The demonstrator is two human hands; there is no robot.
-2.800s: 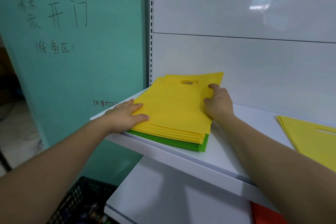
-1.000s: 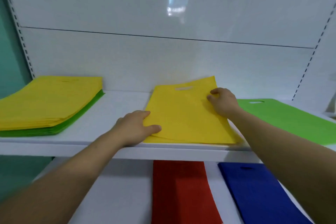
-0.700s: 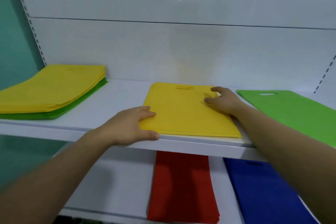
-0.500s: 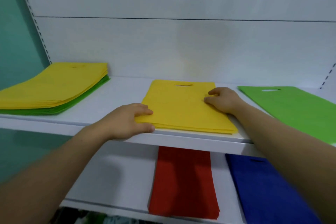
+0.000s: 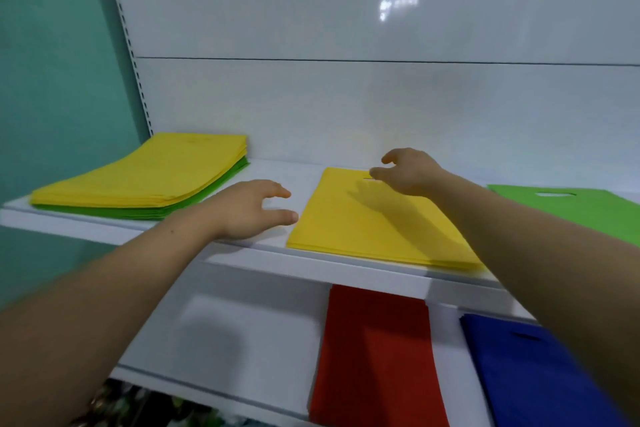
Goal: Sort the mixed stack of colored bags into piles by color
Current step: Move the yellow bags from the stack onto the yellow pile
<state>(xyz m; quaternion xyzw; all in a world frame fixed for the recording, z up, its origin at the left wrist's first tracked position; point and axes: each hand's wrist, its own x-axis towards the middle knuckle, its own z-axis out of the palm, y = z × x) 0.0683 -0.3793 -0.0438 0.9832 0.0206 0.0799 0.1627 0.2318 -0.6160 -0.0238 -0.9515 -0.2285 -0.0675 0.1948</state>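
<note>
The mixed stack (image 5: 145, 177), yellow bags on top and green ones beneath, lies at the left end of the upper white shelf (image 5: 242, 256). A yellow pile (image 5: 374, 229) sits in the middle of that shelf, with a green pile (image 5: 571, 211) to its right. On the lower shelf lie a red pile (image 5: 374, 357) and a blue pile (image 5: 540, 374). My left hand (image 5: 249, 211) hovers just left of the yellow pile, fingers relaxed, holding nothing. My right hand (image 5: 408, 170) is raised above the pile's far end, fingers loose and empty.
The white back panel (image 5: 346, 107) rises right behind the shelf. A teal wall (image 5: 62, 62) stands on the left beyond a perforated upright. Bare shelf surface lies between the mixed stack and the yellow pile. Dark clutter shows below the lower shelf at bottom left.
Both hands carried a yellow bag from the mixed stack to the yellow pile, laid it flat, then let go. The left hand has slid off leftward and the right has lifted.
</note>
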